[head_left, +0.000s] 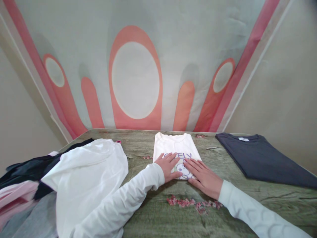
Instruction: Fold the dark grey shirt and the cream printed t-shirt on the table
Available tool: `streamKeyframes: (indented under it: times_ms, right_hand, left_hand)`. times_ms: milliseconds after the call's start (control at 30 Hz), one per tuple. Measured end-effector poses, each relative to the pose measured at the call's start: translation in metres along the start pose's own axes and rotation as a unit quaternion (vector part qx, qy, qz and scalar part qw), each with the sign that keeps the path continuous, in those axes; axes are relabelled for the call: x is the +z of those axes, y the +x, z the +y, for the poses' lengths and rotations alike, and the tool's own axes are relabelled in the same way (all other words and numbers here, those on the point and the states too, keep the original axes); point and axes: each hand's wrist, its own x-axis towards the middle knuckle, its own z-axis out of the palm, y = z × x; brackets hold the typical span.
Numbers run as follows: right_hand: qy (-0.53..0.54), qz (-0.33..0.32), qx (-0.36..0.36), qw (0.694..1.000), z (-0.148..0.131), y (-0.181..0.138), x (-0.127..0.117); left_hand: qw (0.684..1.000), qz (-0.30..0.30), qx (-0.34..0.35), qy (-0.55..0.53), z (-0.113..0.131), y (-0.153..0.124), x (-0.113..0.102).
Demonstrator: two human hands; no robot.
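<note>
A white T-shirt (177, 142) lies folded into a neat rectangle at the middle of the table, its neckline toward the far edge. Purple lettering and a cartoon print show on its front, partly covered by my hands. My left hand (168, 167) rests flat on the left side of the print, fingers stretched out. On the lower right part of the shirt lies my right hand (204, 177), also flat with fingers extended. Neither hand grips anything.
A folded dark grey T-shirt (267, 162) lies at the right of the wood-patterned table (148, 218). To the left is a loose heap with a white garment (94, 168), black clothing (27, 172), and pink and grey cloth. A printed backdrop (170, 43) stands behind.
</note>
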Motion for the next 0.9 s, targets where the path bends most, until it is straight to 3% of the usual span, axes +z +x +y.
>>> streamKeyframes:
  times_ms: [233,400,567,733,900]
  right_hand:
    - [0.045,0.013,0.003,0.999,0.005,0.006,-0.011]
    - [0.113,0.037,-0.012,0.993,0.016,0.023,-0.022]
    - [0.080,0.019,-0.039,0.996,0.034,0.065,-0.003]
    - [-0.008,0.015,0.059,0.998,0.077,0.099,0.012]
    - [-0.022,0.024,0.168,0.985,0.112,0.117,0.017]
  left_hand:
    - [0.999,0.003,-0.030,0.028,-0.009,0.005,0.010]
    - [0.997,0.057,0.043,0.025,0.009,0.003,0.008]
    - [0.995,0.063,0.071,0.020,0.017,0.003,0.014]
    - [0.997,0.050,0.055,0.016,0.015,0.006,0.021]
    - [0.997,0.048,0.052,0.005,0.015,0.008,0.024]
